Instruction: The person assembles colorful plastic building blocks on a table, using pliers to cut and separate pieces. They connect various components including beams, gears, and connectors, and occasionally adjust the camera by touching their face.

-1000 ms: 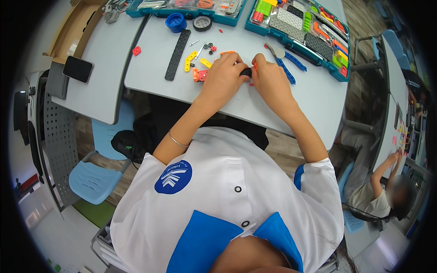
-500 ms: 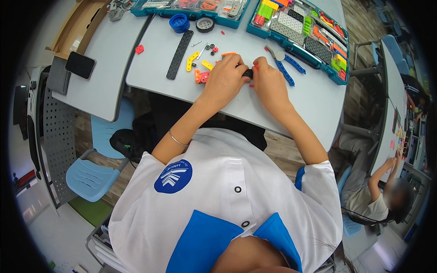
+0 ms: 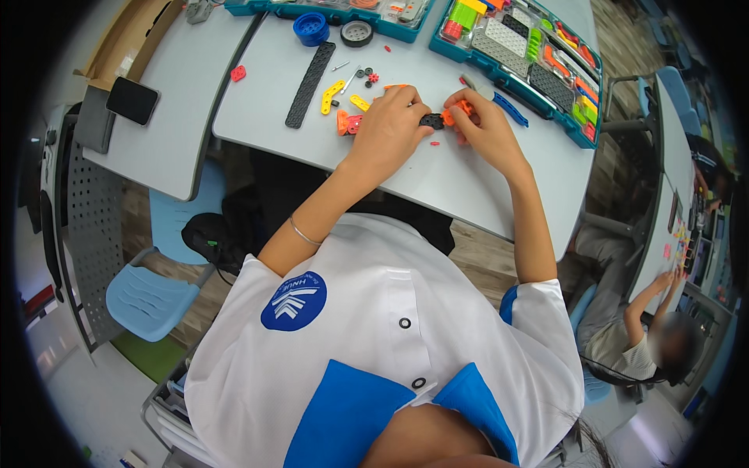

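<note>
Near the table's front edge, my left hand (image 3: 392, 129) is closed around one end of a black perforated building piece (image 3: 431, 121), its fingertips hiding part of it. My right hand (image 3: 490, 132) pinches an orange connector piece (image 3: 459, 112) at the black piece's right end. The two pieces touch; whether they are locked together I cannot tell. Beside my left wrist lies an orange and pink assembled part (image 3: 348, 123), partly covered by the hand. Yellow beams, one angled (image 3: 331, 97) and one short (image 3: 360, 102), rest just beyond it. A tiny red piece (image 3: 434, 143) lies between my hands.
A long black perforated strip (image 3: 310, 86), a blue wheel rim (image 3: 310, 29) and a grey tyred wheel (image 3: 356, 33) lie farther back. Blue-handled pliers (image 3: 511, 111) lie right, before a teal parts box (image 3: 515, 66). A phone (image 3: 133, 101) sits on the left table. Another person works far right.
My right hand has moved right and turned, bringing the orange connector and more of the black piece into sight. It now covers part of the pliers. My left hand stays nearly in place.
</note>
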Demonstrator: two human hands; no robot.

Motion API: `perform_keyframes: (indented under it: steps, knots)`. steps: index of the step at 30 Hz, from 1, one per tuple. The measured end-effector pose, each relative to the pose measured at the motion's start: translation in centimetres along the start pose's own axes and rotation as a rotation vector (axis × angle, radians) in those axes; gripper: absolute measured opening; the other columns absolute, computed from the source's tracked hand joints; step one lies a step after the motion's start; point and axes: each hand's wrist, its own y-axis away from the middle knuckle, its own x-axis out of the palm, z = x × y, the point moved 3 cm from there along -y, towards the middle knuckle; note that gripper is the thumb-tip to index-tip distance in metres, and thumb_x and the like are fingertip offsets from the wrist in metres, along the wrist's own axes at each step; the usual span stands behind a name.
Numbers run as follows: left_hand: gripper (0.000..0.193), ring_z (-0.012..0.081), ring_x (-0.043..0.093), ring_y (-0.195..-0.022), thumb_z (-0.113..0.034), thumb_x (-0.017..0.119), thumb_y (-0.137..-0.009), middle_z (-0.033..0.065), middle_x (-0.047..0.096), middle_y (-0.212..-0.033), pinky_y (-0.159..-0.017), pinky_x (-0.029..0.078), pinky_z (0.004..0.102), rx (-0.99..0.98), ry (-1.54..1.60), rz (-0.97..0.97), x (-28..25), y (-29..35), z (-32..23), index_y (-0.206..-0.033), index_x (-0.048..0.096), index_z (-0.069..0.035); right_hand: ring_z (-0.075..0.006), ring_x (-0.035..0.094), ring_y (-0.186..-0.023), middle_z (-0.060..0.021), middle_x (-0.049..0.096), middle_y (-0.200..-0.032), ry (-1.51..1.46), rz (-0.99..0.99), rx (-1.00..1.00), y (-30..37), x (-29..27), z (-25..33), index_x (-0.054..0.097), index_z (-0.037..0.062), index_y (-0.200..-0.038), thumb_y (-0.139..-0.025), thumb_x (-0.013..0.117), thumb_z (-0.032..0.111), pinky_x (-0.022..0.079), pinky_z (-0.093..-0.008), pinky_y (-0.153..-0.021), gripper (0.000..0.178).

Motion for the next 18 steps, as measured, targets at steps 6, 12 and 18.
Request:
perform_keyframes:
  steps: [6, 12, 18]
  knots:
    - [0.026, 0.0257, 0.059, -0.097, -0.012, 0.08, -0.076, 0.0076, 0.059, -0.096, -0.084, 0.05, 0.0385, 0.001, 0.012, -0.019, 0.0, 0.1, 0.0, -0.098, 0.071, 0.0, -0.023, 0.066, -0.07, -0.0131, 0.068, -0.078, 0.114, -0.012, -0.092, 0.1, 0.5, 0.6, 0.061, 0.0015, -0.102, -0.096, 0.054, 0.014, 0.051, -0.0342, -0.07, 0.016]
    - [0.026, 0.0263, 0.059, -0.096, -0.012, 0.08, -0.076, 0.0077, 0.059, -0.097, -0.083, 0.049, 0.039, 0.001, 0.022, -0.021, 0.0, 0.0, 0.1, -0.097, 0.071, 0.0, -0.0256, 0.067, -0.071, -0.0157, 0.068, -0.079, 0.119, -0.032, -0.085, 0.0, 0.7, 0.3, 0.061, 0.0016, -0.102, -0.095, 0.054, 0.013, 0.052, -0.0347, -0.07, 0.014]
    - [0.025, 0.0272, 0.06, -0.093, -0.013, 0.08, -0.076, 0.0072, 0.059, -0.097, -0.081, 0.05, 0.0394, -0.028, 0.029, -0.004, 0.1, 0.1, 0.1, -0.097, 0.071, -0.001, -0.0332, 0.067, -0.066, -0.0182, 0.068, -0.076, 0.218, -0.085, -0.13, 0.4, 1.2, 0.8, 0.058, 0.0006, -0.101, -0.096, 0.056, 0.009, 0.051, -0.0389, -0.064, 0.01]
